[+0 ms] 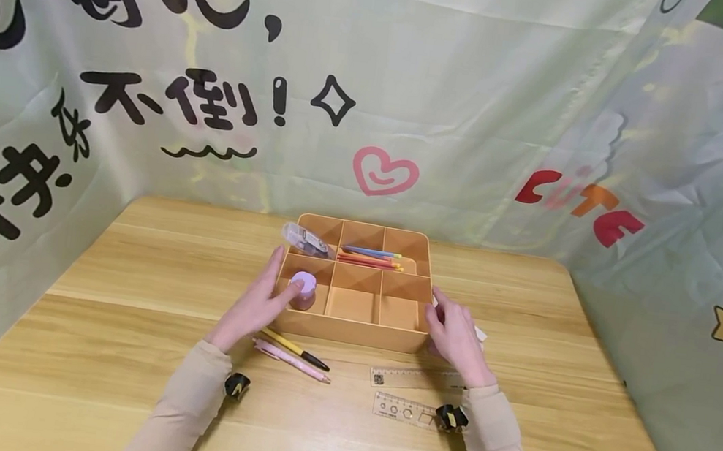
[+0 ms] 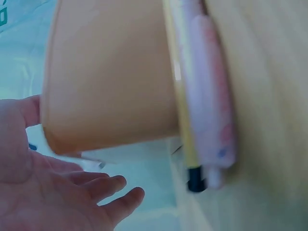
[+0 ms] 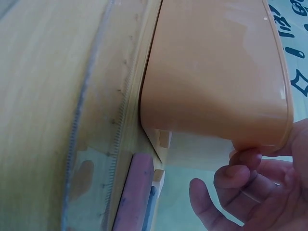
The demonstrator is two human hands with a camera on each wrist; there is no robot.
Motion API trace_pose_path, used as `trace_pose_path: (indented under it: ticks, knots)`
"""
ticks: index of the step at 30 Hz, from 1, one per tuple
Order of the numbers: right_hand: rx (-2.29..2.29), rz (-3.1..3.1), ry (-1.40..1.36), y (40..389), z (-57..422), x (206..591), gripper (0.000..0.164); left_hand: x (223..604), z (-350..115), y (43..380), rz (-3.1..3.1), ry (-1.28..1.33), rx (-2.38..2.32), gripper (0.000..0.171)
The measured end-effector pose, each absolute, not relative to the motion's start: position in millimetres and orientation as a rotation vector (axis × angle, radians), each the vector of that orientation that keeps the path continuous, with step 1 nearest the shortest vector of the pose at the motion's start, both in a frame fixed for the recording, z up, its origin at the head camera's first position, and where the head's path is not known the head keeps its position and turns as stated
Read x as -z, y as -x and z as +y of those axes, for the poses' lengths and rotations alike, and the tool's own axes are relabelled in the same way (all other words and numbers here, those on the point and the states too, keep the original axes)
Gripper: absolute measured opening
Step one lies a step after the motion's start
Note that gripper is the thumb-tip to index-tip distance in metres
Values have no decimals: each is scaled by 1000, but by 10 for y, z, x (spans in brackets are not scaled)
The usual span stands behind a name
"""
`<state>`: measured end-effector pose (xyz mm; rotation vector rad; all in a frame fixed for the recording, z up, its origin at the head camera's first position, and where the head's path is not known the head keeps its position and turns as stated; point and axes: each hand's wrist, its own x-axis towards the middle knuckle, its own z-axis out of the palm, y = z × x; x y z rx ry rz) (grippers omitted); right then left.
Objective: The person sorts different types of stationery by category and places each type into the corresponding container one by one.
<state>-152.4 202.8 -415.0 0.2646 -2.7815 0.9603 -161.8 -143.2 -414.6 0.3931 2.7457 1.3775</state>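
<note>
An orange desk organizer (image 1: 350,333) with several compartments stands on the table. My left hand (image 1: 254,306) is at its left side, thumb over the rim beside a purple-lidded round container (image 1: 304,286) in the front left compartment. In the left wrist view, the other fingers (image 2: 108,187) spread loosely outside the wall. My right hand (image 1: 456,335) pinches the organizer's right wall at the rim, thumb inside and index finger outside. Before the organizer lie a yellow pen (image 1: 292,347) with black ends and a pink pen (image 1: 291,361).
A clear case (image 1: 307,240) leans in the back left compartment. Several pencils (image 1: 367,261) lie across the back ones. Two clear rulers, a rear one (image 1: 408,377) and a front one (image 1: 405,409), lie by the right forearm. A pink bar-shaped thing (image 3: 134,192) lies right of the organizer.
</note>
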Motion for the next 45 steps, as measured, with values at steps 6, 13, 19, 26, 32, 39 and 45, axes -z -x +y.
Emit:
trace_pose_path:
  ticks: [6,13,19,26,32,39,45]
  knots:
    - [-973,-2779,-266,1519,2025,4146,45,3999,-1567,1583,2782,-403,-1371,82]
    - [-980,-2773,-273,1520,2026,4146,45,3888,-1837,1551,2772,-484,-1331,65]
    - [-953,-2762,-293,1523,2024,4147,44,3874,-2023,1553,2715,-569,-1271,47]
    - [-965,-2753,-297,1528,2032,4156,44,3909,-2115,1563,2620,-579,-1119,34]
    - [-965,-2749,-299,1522,2038,4155,44,3979,-2072,1563,2538,-583,-990,37]
    - [-966,-2752,-294,1513,2040,4161,43,4042,-2023,1560,2518,-585,-980,43]
    - [-972,-2761,-286,1510,2036,4158,44,4075,-1985,1569,2544,-592,-934,37]
